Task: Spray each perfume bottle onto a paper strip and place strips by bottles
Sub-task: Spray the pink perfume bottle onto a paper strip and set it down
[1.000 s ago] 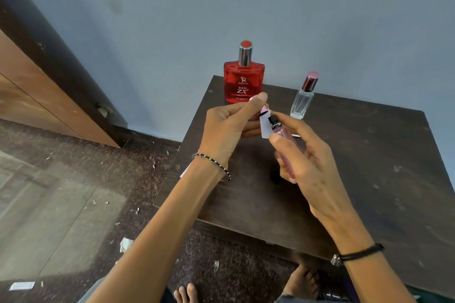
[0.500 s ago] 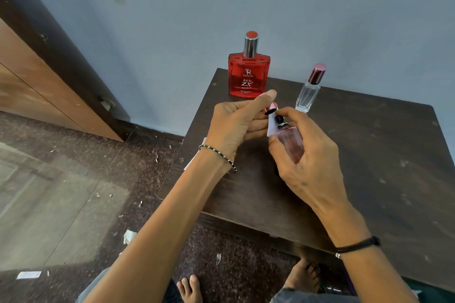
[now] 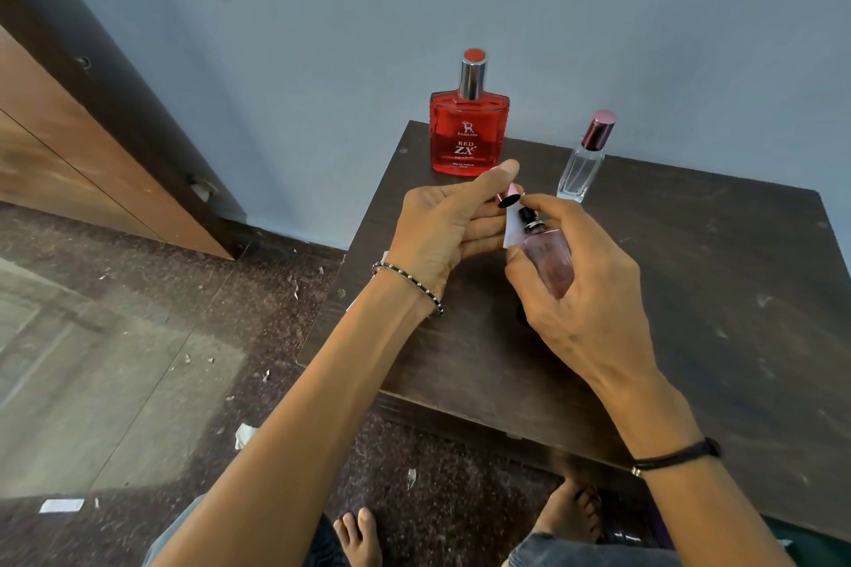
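Observation:
My right hand [image 3: 585, 285] grips a small pink perfume bottle [image 3: 550, 260] above the table, its black nozzle uncovered and my forefinger on top of it. Right beside the nozzle, my left hand [image 3: 446, 230] pinches a white paper strip [image 3: 512, 231] and the bottle's pink cap [image 3: 507, 197]. A square red perfume bottle [image 3: 467, 136] with a silver collar stands upright at the table's back left corner. To its right stands a slim clear bottle [image 3: 581, 168] with a dark pink cap.
The dark wooden table [image 3: 714, 290] sits against a blue wall. Another paper piece [image 3: 364, 295] pokes out at the table's left edge under my left wrist. Paper scraps litter the floor at left. A wooden door stands at far left. Bare feet show below.
Both hands stay together over the table, holding the same things; the bottle's body shows more in my right hand than a second ago. The camera has tilted slightly.

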Motion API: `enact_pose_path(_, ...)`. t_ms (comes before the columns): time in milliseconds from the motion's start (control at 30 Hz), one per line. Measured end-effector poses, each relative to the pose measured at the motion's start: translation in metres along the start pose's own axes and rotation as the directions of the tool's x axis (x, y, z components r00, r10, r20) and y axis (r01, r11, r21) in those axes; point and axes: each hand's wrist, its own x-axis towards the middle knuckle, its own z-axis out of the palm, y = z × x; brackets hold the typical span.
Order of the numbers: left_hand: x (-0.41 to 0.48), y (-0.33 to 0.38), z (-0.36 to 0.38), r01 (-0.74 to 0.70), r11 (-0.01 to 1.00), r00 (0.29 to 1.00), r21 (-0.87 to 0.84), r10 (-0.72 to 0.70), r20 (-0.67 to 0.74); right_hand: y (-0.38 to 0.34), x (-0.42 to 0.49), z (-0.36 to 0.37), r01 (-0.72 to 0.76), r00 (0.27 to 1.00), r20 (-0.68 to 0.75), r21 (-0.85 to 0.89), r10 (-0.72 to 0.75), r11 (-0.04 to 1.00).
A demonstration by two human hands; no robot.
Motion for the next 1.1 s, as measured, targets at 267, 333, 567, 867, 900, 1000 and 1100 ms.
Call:
enact_pose_path(267, 0.0, 0.001, 0.001, 0.003, 0.999, 1.0, -0.04, -0.003, 0.016, 0.001, -0.003, -0.006, -0.178, 0.977, -0.07, 0.257, 0.202, 0.95)
enact_pose_path(333, 0.0, 0.001, 0.001, -0.002, 0.999, 1.0, -0.036, 0.002, 0.017, 0.004, -0.004, -0.009, -0.203, 0.965, -0.093, 0.335, 0.247, 0.92)
enact_pose_path(567, 0.001, 0.001, 0.001, -0.011, 1.0, 1.0, -0.013, 0.011, 0.018, 0.005, -0.004, -0.015, -0.221, 0.951, -0.098, 0.448, 0.293, 0.866)
enact_pose_path(867, 0.001, -0.001, 0.002, -0.034, 0.999, 0.999, 0.001, 0.034, 0.018, 0.007, -0.005, -0.013, -0.091, 0.988, -0.1, 0.229, 0.116, 0.969)
enact_pose_path(900, 0.001, -0.001, 0.003, -0.042, 0.999, 0.999, 0.008, 0.042, 0.028, 0.006, -0.006, -0.013, -0.059, 0.993, -0.089, 0.171, 0.075, 0.984)
enact_pose_path(1000, 0.0, -0.002, 0.003, -0.062, 0.998, 0.997, 0.02, 0.061, 0.056, 0.007, -0.009, -0.011, 0.045, 0.997, -0.065, 0.006, -0.045, 0.999)
enact_pose_path(1100, 0.001, -0.002, 0.002, -0.092, 0.996, 0.995, 0.017, 0.091, 0.041, 0.011, -0.011, -0.011, 0.107, 0.993, -0.034, -0.109, -0.111, 0.988)
